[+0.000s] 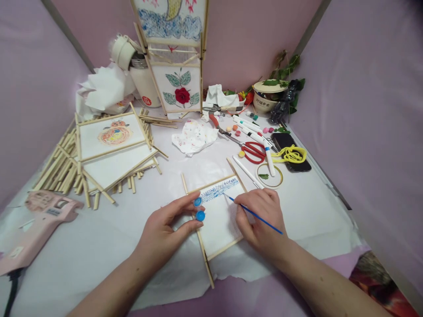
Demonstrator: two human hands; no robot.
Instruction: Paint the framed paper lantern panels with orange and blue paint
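Observation:
My right hand grips a thin blue paintbrush, its tip resting on or just over a white panel framed with wooden sticks. Across the panel's upper part runs a band of blue dabs. Between the fingertips of my left hand is a small open pot of blue paint, its lid flipped up on the far side. This hand sits at the panel's left edge. Whether the brush tip touches the surface, I cannot tell.
A pink glue gun lies left, near piled wooden sticks and a framed drawing. Behind stands a tall panel with a rose. Red-handled scissors, a tape roll, a phone and crumpled tissue lie beyond my hands.

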